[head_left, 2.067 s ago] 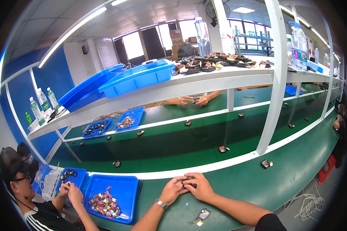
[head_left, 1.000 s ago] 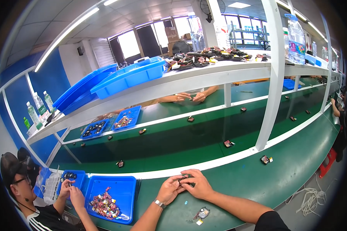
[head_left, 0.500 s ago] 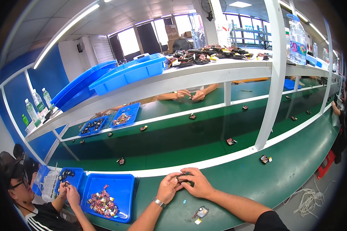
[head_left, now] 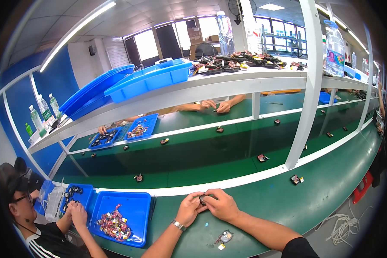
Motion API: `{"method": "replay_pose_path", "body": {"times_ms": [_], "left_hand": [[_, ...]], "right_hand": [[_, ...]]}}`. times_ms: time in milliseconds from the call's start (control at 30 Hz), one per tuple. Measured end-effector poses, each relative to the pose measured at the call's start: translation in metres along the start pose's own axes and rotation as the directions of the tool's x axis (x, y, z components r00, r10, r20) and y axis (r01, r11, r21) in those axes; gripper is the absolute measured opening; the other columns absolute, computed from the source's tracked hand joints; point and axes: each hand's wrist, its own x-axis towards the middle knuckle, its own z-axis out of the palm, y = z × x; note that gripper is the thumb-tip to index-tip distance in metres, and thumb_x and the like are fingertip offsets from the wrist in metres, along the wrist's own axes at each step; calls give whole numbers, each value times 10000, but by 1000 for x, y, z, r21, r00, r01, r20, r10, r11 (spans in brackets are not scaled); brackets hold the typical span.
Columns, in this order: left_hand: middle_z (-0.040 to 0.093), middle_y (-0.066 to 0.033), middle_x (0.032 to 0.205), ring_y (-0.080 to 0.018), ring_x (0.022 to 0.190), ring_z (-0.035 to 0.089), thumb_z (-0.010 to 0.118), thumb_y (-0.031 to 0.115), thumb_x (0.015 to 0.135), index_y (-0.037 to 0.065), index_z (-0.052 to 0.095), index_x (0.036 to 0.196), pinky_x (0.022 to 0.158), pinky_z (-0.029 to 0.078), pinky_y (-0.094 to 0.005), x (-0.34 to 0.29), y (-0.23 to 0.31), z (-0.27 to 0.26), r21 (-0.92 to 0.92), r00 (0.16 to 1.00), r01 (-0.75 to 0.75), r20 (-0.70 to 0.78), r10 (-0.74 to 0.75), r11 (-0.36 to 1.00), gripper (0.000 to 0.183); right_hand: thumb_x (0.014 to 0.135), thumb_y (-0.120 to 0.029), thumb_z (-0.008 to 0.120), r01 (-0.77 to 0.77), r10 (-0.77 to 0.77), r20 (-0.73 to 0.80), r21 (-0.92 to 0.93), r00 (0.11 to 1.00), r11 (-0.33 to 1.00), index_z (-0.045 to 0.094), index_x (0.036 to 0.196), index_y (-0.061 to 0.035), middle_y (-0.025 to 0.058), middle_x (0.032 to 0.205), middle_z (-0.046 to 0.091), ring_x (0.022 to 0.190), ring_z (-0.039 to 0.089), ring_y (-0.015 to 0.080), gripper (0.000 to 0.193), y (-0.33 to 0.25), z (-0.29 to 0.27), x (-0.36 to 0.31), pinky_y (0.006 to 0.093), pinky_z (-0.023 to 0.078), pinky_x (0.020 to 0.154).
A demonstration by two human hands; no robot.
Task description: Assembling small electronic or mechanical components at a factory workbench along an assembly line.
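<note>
Part (head_left: 202, 199), small and dark, sits between the fingertips of both hands, just above the green tabletop (head_left: 262, 198); fingers hide most of its shape. The left hand (head_left: 189, 211) has a narrow grip around it from the left, and the right hand (head_left: 223, 207) pinches it from the right with bent fingers. How hard either presses, I cannot tell. The step in hand looks like close two-handed working of this piece; the next move, I judge, calls for a steady left hold and small, careful right-hand finger movements.

Just nearer the body than the grip lies a light-blue scrap (head_left: 206, 224); nearer still and to the right, a clear-and-dark piece (head_left: 226, 235) with a pale tag. Left of the grip, a blue tray (head_left: 135, 202) holds heaped reddish pieces (head_left: 116, 226). Farther left are a co-worker's hands (head_left: 76, 213). Beyond the grip runs a white rail (head_left: 167, 191); well to its right, a dark-and-red piece (head_left: 295, 179) rests on the tabletop.
</note>
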Motion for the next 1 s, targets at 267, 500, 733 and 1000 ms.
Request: {"method": "replay_pose_path", "body": {"times_ms": [267,500,733,1000], "left_hand": [[612,-117,1129,-208,1038,626,448,18,981,-6,468,1258,945,530,-389,1,-2,0,0,1000,12,-17,-12,1000,279],[619,-110,1110,-207,1033,628,471,36,984,-8,480,1244,937,533,-385,1,0,1,-5,1000,14,-18,-14,1000,264],[625,-137,1142,-209,1022,639,503,31,971,-19,490,1228,893,562,-377,0,-3,5,153,996,-44,-67,54,987,261],[640,-149,1099,-220,967,664,505,23,965,-18,507,1177,825,591,-364,1,-7,12,269,980,-59,-166,107,961,216]], "right_hand": [[769,-94,713,-22,23,8,-77,1000,997,679,944,-73,43,993,625,864,638,209,179,-2,3,-3,314,562,662],[784,-91,703,-23,23,-10,-96,1000,995,678,957,-60,48,986,627,851,639,213,177,-2,8,-5,318,562,671],[793,-66,697,-10,11,12,-60,1000,998,668,986,-47,68,1000,629,873,644,231,197,-2,7,-3,321,562,699],[825,-39,668,-441,450,80,408,890,799,649,964,-26,100,974,639,755,670,222,141,1,14,-7,318,556,703]]}}
